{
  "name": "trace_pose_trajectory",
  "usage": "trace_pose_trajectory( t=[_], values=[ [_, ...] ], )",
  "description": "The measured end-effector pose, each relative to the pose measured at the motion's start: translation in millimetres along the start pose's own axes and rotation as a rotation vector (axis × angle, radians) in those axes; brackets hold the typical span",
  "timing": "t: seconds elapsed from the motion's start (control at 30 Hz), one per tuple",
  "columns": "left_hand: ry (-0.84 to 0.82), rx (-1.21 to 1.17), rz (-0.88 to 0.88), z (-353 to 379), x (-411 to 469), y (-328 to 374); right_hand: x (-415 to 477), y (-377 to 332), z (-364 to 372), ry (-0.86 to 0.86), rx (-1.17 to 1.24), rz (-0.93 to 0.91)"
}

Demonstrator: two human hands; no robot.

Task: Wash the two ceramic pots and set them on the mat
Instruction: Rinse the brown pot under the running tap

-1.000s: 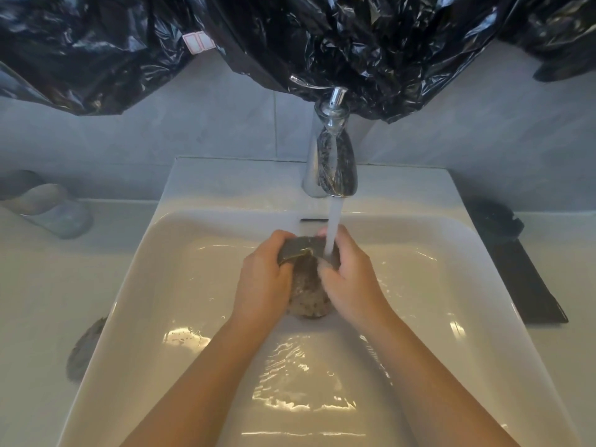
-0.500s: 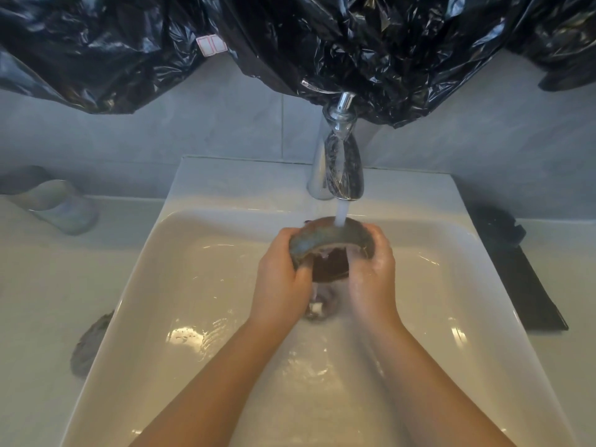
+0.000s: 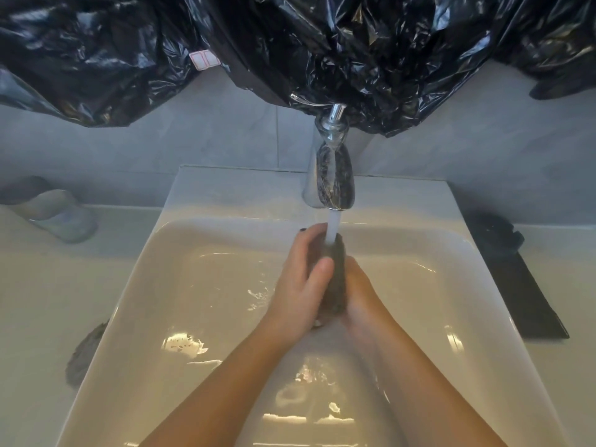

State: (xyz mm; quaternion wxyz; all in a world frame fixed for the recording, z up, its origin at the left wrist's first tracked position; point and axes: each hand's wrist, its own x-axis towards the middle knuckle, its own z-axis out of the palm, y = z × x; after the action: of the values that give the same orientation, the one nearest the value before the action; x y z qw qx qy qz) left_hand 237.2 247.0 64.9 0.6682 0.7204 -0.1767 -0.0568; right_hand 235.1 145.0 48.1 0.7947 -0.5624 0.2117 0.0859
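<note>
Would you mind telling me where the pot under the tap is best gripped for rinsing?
Grip the dark pot by its two opposite outer sides, as the left hand and right hand do now. It sits narrow between the palms under the water stream, and wet ceramic is likely slippery.

No readable text; only a blank red-edged label (image 3: 204, 60) on black plastic sheeting (image 3: 322, 43)

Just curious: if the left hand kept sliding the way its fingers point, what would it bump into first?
The left hand points up and away toward the tap. Its fingertips sit just below the spout, so it would likely meet that first, though depth is hard to judge.
</note>
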Motion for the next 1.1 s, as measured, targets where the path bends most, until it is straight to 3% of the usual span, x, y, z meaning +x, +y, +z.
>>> trace_pose_trajectory(
  t=[0.1,0.2,0.27,0.37,0.5,0.6,0.77,0.9,1.1],
  values=[
    [0.236,-0.229,-0.251,11.6,8.5,2.2,-8.7,-7.3,5.2,-0.061,0.148,0.019],
    [0.299,-0.583,-0.449,14.4,19.1,10.4,-15.4,-8.4,13.3,-0.05,0.186,-0.026],
    [0.278,-0.528,-0.407,16.6,19.2,6.9,-14.7,-8.6,11.3,-0.095,0.2,-0.035],
    [0.208,-0.314,-0.207,19.6,11.0,-7.2,-14.9,-11.0,7.2,-0.102,0.302,0.003],
    [0.064,0.274,0.097,4.3,7.7,-21.0,-9.7,-9.8,1.5,-0.087,0.38,0.046],
    [-0.052,0.448,0.205,-12.9,12.0,-24.0,-9.5,-15.0,-6.2,-0.157,0.573,0.108],
    [0.087,0.399,0.133,-16.6,16.4,-20.0,-11.2,-13.3,-7.3,-0.289,0.52,0.151],
    [0.258,0.142,-0.183,-20.9,19.6,-9.1,-8.7,-12.6,-6.8,-0.219,0.479,0.131],
    [0.11,-0.104,-0.351,-15.4,17.5,-3.1,-4.3,-16.4,-8.7,0.03,0.391,0.071]
  ],
)
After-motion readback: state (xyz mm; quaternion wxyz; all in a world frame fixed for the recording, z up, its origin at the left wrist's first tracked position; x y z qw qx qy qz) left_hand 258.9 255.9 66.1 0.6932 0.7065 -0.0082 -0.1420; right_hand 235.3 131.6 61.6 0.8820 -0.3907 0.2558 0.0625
